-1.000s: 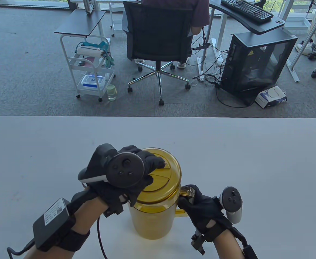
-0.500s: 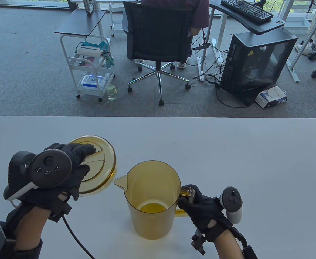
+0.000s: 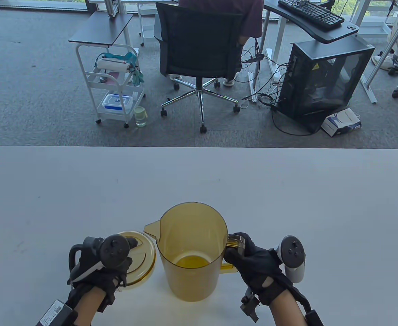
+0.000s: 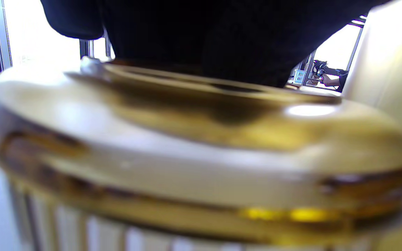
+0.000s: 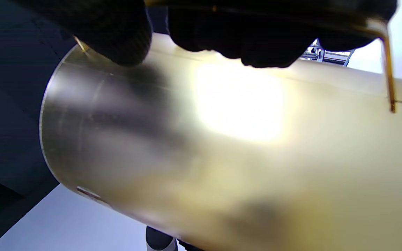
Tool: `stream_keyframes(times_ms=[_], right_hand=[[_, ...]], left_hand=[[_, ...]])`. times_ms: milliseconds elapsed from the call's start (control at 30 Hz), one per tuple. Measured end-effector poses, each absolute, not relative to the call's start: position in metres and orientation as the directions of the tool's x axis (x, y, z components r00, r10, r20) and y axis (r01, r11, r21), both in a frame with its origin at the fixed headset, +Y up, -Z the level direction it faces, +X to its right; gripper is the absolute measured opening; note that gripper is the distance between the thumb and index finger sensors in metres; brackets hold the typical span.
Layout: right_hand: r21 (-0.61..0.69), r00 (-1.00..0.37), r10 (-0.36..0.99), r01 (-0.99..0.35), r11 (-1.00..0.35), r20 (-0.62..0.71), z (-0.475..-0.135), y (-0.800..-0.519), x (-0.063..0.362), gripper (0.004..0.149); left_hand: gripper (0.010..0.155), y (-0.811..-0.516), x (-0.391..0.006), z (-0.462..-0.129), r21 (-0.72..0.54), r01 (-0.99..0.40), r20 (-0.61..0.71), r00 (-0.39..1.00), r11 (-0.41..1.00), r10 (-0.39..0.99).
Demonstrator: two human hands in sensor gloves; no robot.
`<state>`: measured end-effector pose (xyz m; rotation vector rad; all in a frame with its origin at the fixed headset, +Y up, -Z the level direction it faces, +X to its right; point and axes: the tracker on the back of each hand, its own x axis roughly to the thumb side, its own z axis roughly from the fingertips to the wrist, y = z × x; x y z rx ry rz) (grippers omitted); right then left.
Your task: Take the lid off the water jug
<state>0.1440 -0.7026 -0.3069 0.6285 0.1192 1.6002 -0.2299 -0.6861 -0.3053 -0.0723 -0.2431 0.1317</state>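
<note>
The amber see-through water jug stands open-topped near the table's front edge, spout pointing left, a little yellow liquid at its bottom. My right hand grips its handle on the right side; the jug wall fills the right wrist view under my fingers. The round amber lid lies low beside the jug's left side, and my left hand holds it from above. The lid fills the left wrist view, blurred, with my glove over its top.
The grey table stretches wide behind and to both sides of the jug. Beyond its far edge are an office chair with a seated person, a white cart and a black computer case.
My left hand lifted the lid off the jug, swung it out to the left, then brought it down close beside the jug's left side. The right hand stayed on the handle.
</note>
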Motion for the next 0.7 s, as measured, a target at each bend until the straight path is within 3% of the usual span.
stream_keyframes(times_ms=[300, 567, 633, 700], right_hand=[[0.445, 0.015, 0.949, -0.885, -0.134, 0.316, -0.306, -0.703, 0.144, 0.067], [0.444, 0.024, 0.948, -0.887, -0.127, 0.319, -0.306, -0.703, 0.144, 0.075], [0.438, 0.051, 0.947, -0.893, -0.098, 0.316, -0.304, -0.705, 0.146, 0.082], [0.456, 0.040, 0.947, -0.882, -0.116, 0.317, -0.304, -0.707, 0.149, 0.095]], left_hand=[[0.057, -0.717, -0.220, -0.309, -0.171, -0.122, 0.245, 0.956, 0.978, 0.162], [0.056, -0.718, -0.216, -0.307, -0.155, -0.089, 0.240, 0.963, 0.984, 0.125], [0.053, -0.718, -0.217, -0.307, -0.136, -0.112, 0.253, 0.957, 0.984, 0.144], [0.059, -0.715, -0.220, -0.306, -0.143, -0.148, 0.256, 0.950, 0.979, 0.181]])
